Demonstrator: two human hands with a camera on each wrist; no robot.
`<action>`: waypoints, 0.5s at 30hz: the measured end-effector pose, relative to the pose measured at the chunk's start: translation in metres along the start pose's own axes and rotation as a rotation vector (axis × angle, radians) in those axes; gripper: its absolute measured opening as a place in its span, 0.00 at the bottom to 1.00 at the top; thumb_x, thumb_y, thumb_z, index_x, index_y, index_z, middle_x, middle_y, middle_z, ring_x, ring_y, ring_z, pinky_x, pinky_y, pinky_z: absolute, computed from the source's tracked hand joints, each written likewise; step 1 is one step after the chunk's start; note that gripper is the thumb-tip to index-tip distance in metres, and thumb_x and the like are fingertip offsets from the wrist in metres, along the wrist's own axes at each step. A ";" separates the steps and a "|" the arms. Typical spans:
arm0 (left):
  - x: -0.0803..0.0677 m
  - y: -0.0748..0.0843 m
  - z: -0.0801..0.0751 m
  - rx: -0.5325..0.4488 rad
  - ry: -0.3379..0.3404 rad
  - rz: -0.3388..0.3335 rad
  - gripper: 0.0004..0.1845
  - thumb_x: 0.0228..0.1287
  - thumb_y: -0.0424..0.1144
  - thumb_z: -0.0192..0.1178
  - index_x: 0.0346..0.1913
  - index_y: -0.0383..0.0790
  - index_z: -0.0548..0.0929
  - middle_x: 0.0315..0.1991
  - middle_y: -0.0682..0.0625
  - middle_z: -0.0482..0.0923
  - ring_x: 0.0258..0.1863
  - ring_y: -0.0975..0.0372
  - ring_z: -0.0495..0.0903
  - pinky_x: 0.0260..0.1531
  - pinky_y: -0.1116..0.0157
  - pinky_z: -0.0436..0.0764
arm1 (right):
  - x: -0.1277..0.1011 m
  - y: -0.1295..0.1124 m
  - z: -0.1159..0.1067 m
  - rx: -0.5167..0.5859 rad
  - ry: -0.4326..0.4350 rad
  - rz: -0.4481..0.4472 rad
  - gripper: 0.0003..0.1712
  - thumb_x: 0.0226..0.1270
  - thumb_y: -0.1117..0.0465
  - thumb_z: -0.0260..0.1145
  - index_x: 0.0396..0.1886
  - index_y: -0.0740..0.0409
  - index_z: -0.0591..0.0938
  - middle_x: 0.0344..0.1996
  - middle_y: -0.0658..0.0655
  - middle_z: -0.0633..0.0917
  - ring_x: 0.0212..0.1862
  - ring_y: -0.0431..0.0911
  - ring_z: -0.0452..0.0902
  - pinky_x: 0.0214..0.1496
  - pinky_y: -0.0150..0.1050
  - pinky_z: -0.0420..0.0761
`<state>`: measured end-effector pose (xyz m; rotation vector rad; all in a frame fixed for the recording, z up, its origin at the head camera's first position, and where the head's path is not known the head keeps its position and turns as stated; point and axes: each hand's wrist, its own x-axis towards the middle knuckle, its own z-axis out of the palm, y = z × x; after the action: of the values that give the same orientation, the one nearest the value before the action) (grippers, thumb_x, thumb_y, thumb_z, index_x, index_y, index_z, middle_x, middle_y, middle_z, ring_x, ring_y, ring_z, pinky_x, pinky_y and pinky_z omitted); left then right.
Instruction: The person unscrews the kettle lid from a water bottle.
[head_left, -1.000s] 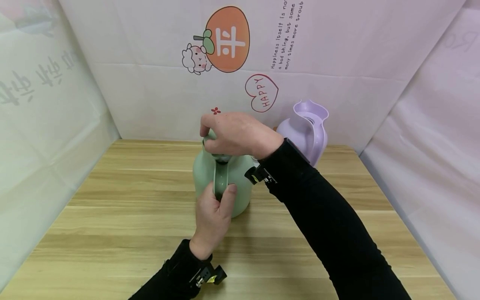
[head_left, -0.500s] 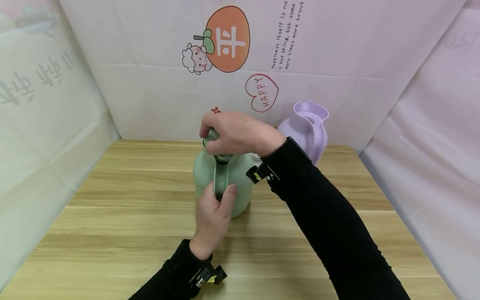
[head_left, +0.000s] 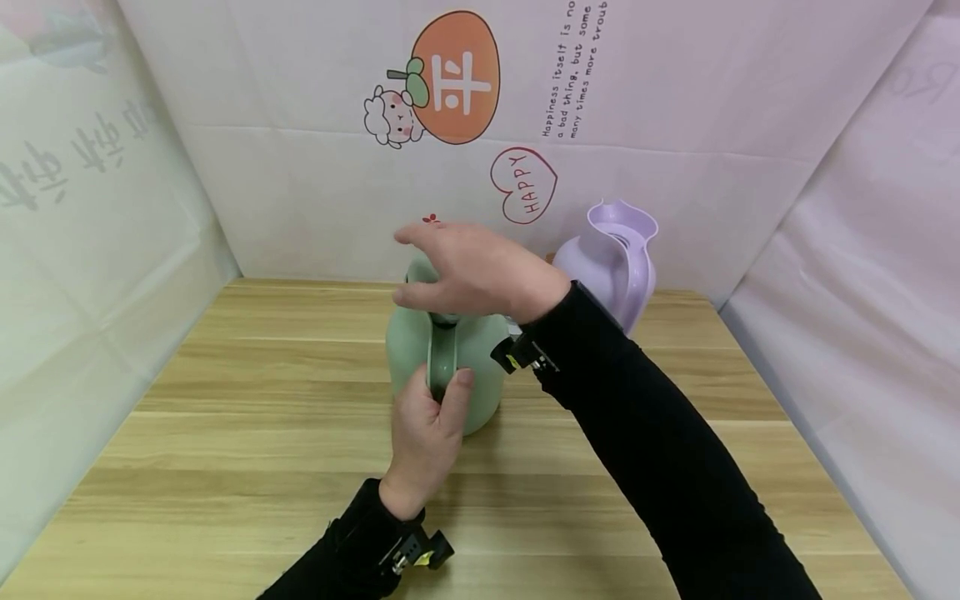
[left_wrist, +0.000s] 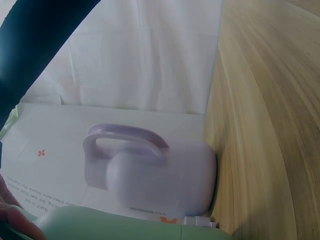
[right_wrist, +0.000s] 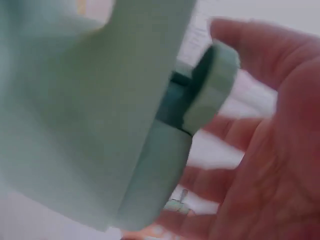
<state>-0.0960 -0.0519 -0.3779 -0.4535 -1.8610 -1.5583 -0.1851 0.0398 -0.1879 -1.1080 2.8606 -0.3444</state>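
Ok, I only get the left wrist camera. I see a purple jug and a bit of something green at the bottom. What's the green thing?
Observer: It's a green jug standing on the wooden table. The left hand grips its handle.
Operator: Where's the other hand?
Observer: The right hand is over the jug's top, with its fingers spread straight and not gripping.
Operator: Is there a lid on it?
Observer: Yes. The right wrist camera shows a round green lid on the neck, beside the open palm. I can't tell whether they touch.
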 end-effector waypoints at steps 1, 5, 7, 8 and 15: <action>0.000 0.000 0.000 0.000 0.000 0.003 0.19 0.77 0.37 0.59 0.27 0.41 0.65 0.20 0.55 0.58 0.20 0.67 0.58 0.23 0.69 0.63 | -0.001 -0.002 0.001 -0.041 0.018 0.036 0.42 0.73 0.38 0.64 0.80 0.48 0.66 0.73 0.55 0.75 0.73 0.49 0.71 0.72 0.45 0.73; 0.001 0.001 0.000 -0.003 0.000 0.007 0.18 0.77 0.35 0.59 0.27 0.41 0.66 0.20 0.55 0.58 0.19 0.67 0.58 0.23 0.69 0.63 | -0.005 -0.009 0.007 -0.168 0.087 0.146 0.40 0.70 0.30 0.62 0.73 0.45 0.72 0.50 0.57 0.84 0.52 0.51 0.81 0.47 0.48 0.83; 0.002 0.001 0.000 -0.001 0.001 0.009 0.18 0.76 0.35 0.59 0.27 0.41 0.66 0.20 0.55 0.58 0.19 0.67 0.57 0.22 0.69 0.63 | -0.006 -0.010 0.010 -0.191 0.116 0.149 0.30 0.70 0.32 0.62 0.59 0.47 0.79 0.34 0.53 0.80 0.39 0.49 0.79 0.34 0.44 0.78; 0.002 0.001 0.000 -0.001 0.000 0.009 0.18 0.76 0.34 0.59 0.27 0.41 0.65 0.20 0.55 0.58 0.19 0.67 0.57 0.22 0.69 0.63 | -0.007 -0.010 0.010 -0.199 0.129 0.140 0.25 0.70 0.34 0.62 0.50 0.48 0.80 0.29 0.51 0.76 0.35 0.48 0.77 0.30 0.42 0.75; 0.002 0.000 0.000 0.003 -0.001 0.022 0.18 0.77 0.35 0.59 0.27 0.41 0.66 0.20 0.54 0.59 0.19 0.67 0.58 0.23 0.68 0.64 | -0.007 -0.011 0.011 -0.233 0.134 0.128 0.20 0.72 0.37 0.62 0.35 0.47 0.74 0.20 0.48 0.66 0.28 0.46 0.74 0.26 0.40 0.68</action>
<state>-0.0975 -0.0527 -0.3763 -0.4722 -1.8522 -1.5409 -0.1713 0.0346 -0.1966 -0.9592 3.1361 -0.0821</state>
